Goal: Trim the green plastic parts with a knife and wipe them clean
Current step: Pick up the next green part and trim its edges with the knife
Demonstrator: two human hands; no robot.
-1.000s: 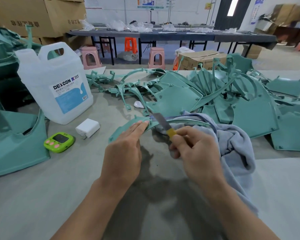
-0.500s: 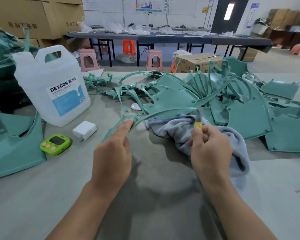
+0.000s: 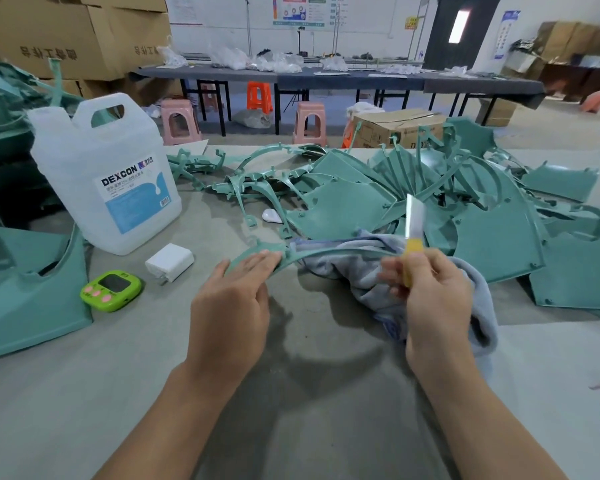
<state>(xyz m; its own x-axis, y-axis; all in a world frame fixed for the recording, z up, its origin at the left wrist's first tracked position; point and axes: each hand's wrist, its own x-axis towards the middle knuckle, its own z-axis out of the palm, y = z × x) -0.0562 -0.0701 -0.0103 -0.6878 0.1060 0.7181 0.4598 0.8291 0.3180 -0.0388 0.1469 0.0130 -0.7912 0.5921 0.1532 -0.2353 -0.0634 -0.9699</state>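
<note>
A thin curved green plastic strip (image 3: 329,252) arches across the table in front of me. My left hand (image 3: 232,303) lies on its left end with straight fingers pressing it down. My right hand (image 3: 433,299) grips a yellow-handled knife (image 3: 413,226), blade pointing up, right at the strip's right end. A grey-blue cloth (image 3: 368,278) is bunched under the strip and beneath my right hand. A big pile of green plastic panels (image 3: 492,237) and thin green frames (image 3: 250,185) covers the table behind.
A white DEXCON jug (image 3: 108,174) stands at the left, with a white charger block (image 3: 169,262) and a green timer (image 3: 111,289) in front of it. More green parts (image 3: 25,292) sit at the far left edge. Cardboard boxes (image 3: 70,32) and stools (image 3: 181,121) stand behind.
The knife went from lying against the strip near my left fingers to the strip's right end, blade now upright. The strip's right side lifted off the cloth.
</note>
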